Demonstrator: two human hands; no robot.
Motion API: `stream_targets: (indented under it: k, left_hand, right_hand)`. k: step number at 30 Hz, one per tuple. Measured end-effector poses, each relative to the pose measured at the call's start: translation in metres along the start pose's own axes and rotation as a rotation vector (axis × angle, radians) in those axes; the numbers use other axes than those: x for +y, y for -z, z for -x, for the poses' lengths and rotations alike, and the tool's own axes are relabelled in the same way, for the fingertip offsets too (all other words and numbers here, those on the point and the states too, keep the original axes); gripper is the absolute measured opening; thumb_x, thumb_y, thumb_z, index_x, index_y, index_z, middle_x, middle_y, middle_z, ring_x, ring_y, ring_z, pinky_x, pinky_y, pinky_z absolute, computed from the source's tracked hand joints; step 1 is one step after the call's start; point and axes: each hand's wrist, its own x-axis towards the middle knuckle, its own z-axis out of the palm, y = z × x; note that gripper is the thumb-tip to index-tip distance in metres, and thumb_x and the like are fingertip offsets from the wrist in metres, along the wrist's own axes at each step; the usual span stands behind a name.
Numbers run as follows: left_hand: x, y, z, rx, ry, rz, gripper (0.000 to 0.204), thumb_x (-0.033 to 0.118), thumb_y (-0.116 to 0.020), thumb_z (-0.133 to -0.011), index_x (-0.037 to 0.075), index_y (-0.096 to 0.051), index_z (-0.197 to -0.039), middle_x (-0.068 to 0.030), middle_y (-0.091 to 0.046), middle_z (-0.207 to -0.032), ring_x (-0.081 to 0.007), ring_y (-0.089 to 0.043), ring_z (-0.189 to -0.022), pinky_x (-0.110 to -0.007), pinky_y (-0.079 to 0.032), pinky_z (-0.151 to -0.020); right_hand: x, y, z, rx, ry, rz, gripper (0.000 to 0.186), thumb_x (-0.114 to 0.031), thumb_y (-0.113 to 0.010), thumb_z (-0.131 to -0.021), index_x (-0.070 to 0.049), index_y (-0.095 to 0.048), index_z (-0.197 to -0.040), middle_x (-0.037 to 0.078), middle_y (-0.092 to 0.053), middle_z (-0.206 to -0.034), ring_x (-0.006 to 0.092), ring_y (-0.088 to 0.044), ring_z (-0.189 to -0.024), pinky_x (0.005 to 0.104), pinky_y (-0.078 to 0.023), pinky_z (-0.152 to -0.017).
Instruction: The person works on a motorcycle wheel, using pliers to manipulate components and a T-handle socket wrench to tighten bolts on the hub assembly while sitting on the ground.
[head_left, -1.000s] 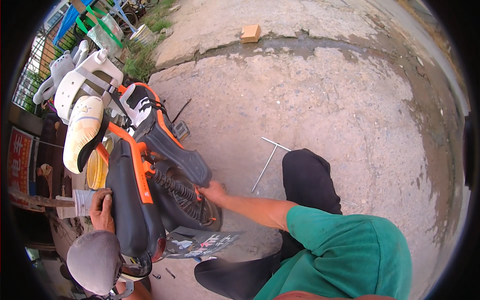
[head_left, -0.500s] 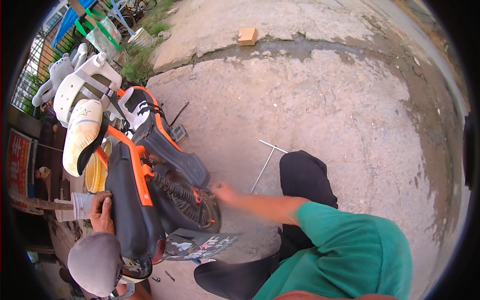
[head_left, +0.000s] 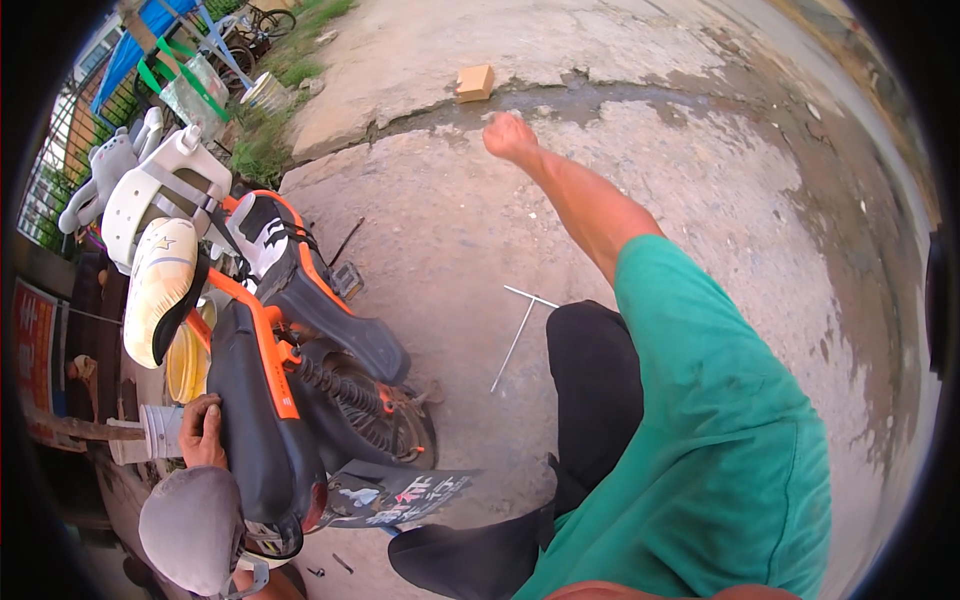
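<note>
The work in hand looks like repair on the small orange and black motorbike (head_left: 290, 370), which is lying at the person's left with its rear spring and wheel area facing the knee. Judging by how things are lying, the job is sitting somewhere in its middle: a T-shaped metal wrench (head_left: 518, 335) is resting on the concrete just beside the person's black trouser leg, 2 or so small dark bolts (head_left: 330, 567) are lying loose near the lower edge, and a printed sheet (head_left: 400, 495) is spread under the bike. Nothing is being fitted or loosened at this instant, so the fastening work is probably remaining to be done.

The right hand (head_left: 511, 137) is reaching out in front, well apart from the bike and the wrench, with the fingers curled into a loose fist; it is holding nothing that shows and touching nothing. The left hand is not showing in the view.

A co-worker in a grey cap (head_left: 190, 530) is crouching on the far side, with 1 hand (head_left: 203, 432) resting on the black seat
</note>
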Motion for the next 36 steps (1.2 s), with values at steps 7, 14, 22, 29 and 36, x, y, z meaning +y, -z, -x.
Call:
stream_targets:
  k: [7, 14, 22, 29, 36]
  left_hand:
    - [0.018, -0.024, -0.005, -0.035, 0.007, 0.021, 0.017, 0.014, -0.06, -0.099, -0.001, -0.065, -0.106, -0.0068, -0.062, -0.111, -0.0156, -0.055, -0.105, -0.027, -0.041, -0.096]
    - [0.026, -0.002, 0.005, -0.026, -0.026, -0.09, 0.017, 0.013, -0.06, -0.098, -0.002, -0.064, -0.106, -0.0081, -0.062, -0.111, -0.0175, -0.057, -0.107, -0.029, -0.041, -0.1]
    - [0.022, -0.011, 0.001, -0.002, -0.024, -0.037, 0.015, 0.009, -0.061, -0.097, -0.003, -0.063, -0.105, -0.0082, -0.063, -0.11, -0.0169, -0.057, -0.105, -0.028, -0.042, -0.098]
    - [0.027, -0.015, 0.0, -0.024, -0.021, -0.061, 0.016, 0.01, -0.06, -0.098, -0.003, -0.063, -0.106, -0.0071, -0.062, -0.111, -0.0159, -0.057, -0.106, -0.027, -0.042, -0.096]
    - [0.04, 0.007, 0.02, 0.053, 0.011, -0.249, 0.019, 0.013, -0.059, -0.099, -0.001, -0.066, -0.11, -0.0069, -0.066, -0.111, -0.0154, -0.058, -0.108, -0.027, -0.041, -0.099]
  right_hand:
    - [0.038, 0.03, -0.048, -0.098, 0.055, 0.284, 0.038, -0.024, -0.047, -0.092, -0.003, -0.067, -0.117, 0.018, -0.06, -0.135, 0.0366, -0.056, -0.126, 0.0442, -0.047, -0.104]
    - [-0.009, 0.018, -0.004, -0.273, 0.07, 0.398, 0.039, -0.019, -0.046, -0.093, -0.008, -0.068, -0.125, 0.011, -0.059, -0.139, 0.0318, -0.055, -0.13, 0.0432, -0.047, -0.104]
    - [0.087, -0.105, 0.023, -0.41, 0.493, 0.438, 0.029, -0.018, -0.051, -0.079, -0.001, -0.075, -0.084, 0.024, -0.07, -0.096, 0.0404, -0.069, -0.09, 0.0498, -0.055, -0.078]
    - [0.175, -0.302, 0.269, -0.916, 0.96, 0.389, 0.029, -0.023, -0.056, -0.077, -0.001, -0.074, -0.077, 0.024, -0.071, -0.089, 0.0397, -0.07, -0.082, 0.0498, -0.056, -0.075]
    - [0.132, -0.333, 0.468, -1.213, 0.485, 0.283, 0.027, -0.027, -0.066, -0.075, -0.004, -0.077, -0.086, 0.02, -0.073, -0.083, 0.0378, -0.072, -0.087, 0.0493, -0.058, -0.076]
